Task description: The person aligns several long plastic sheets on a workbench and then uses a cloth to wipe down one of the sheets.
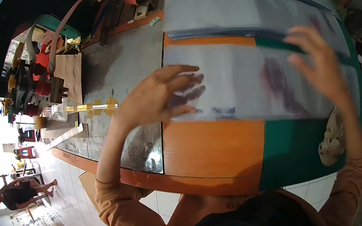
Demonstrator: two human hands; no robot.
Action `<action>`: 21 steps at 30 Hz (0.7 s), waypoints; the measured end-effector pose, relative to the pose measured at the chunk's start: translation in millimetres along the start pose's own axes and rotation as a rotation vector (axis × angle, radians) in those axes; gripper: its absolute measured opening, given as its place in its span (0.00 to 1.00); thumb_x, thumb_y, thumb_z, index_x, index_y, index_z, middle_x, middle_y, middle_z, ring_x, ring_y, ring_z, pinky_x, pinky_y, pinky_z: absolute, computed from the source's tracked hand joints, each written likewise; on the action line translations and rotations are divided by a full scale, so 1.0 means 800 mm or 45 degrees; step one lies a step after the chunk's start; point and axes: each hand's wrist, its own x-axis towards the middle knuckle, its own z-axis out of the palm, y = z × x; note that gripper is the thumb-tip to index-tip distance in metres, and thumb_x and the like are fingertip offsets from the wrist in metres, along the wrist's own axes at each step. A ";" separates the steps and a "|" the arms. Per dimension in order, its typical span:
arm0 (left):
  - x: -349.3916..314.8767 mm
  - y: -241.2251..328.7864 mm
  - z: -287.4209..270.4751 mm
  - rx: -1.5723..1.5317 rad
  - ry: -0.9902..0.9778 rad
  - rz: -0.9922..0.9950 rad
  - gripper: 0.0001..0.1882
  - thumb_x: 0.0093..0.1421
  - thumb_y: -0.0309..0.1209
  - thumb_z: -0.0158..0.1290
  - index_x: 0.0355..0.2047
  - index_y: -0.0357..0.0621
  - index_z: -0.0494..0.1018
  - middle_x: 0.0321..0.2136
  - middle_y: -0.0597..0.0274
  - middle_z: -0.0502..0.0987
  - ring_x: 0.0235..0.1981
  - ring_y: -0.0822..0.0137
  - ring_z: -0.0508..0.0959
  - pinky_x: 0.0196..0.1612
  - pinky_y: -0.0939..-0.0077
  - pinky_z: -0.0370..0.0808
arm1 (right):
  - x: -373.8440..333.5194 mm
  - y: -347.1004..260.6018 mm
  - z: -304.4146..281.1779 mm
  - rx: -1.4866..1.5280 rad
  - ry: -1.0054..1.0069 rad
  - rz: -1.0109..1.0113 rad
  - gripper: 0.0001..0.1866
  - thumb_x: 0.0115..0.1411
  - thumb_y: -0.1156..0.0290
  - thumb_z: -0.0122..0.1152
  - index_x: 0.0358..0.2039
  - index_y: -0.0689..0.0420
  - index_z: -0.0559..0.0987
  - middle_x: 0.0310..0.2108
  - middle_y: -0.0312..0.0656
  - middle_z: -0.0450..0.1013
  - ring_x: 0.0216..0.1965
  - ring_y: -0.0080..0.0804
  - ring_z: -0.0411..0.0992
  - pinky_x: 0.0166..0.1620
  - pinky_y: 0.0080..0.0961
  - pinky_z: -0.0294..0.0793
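Orange, green and grey panels make up the tabletop [214,147], with lighter floor tiles showing past its near edge. Pale, translucent sheets lie across it in rows, and the nearest sheet [217,75] spans the orange and green panels right in front of the person, well below the farther sheets [217,9] with their dark bluish edges. The left hand [154,93] is open, fingers spread and bent over that sheet's left end; whether the fingertips touch it, I cannot tell. The right hand [318,62] is also open, blurred and raised over the right end, gripping nothing that shows. Such thin, slick material probably shifts and wrinkles easily, so a light, flat touch at both ends together should serve better than a pinch or a one-sided tug. Keeping the near edge parallel to the row behind would help it lie straight. The crumpled cloth [333,141] beside the right forearm could snag a sleeve, so that side deserves care.
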 end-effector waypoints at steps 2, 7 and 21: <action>-0.011 0.011 0.018 0.201 0.028 -0.017 0.22 0.49 0.39 0.60 0.43 0.47 0.71 0.48 0.59 0.71 0.51 0.57 0.70 0.54 0.64 0.67 | -0.007 -0.070 0.034 0.159 -0.092 -0.049 0.17 0.52 0.67 0.61 0.42 0.60 0.74 0.50 0.48 0.66 0.51 0.45 0.67 0.54 0.36 0.67; -0.010 0.016 0.014 0.259 0.041 0.025 0.25 0.45 0.42 0.62 0.41 0.47 0.70 0.49 0.59 0.71 0.51 0.56 0.70 0.54 0.62 0.66 | -0.021 -0.129 0.097 0.114 -0.050 -0.352 0.25 0.47 0.62 0.66 0.41 0.65 0.73 0.49 0.51 0.67 0.51 0.43 0.67 0.53 0.36 0.69; -0.010 0.024 0.018 0.372 0.055 0.033 0.21 0.44 0.42 0.62 0.36 0.45 0.73 0.43 0.64 0.77 0.43 0.59 0.76 0.54 0.63 0.66 | -0.014 -0.120 0.119 -0.042 0.091 -0.494 0.20 0.43 0.63 0.68 0.34 0.62 0.76 0.40 0.45 0.72 0.43 0.34 0.72 0.40 0.24 0.77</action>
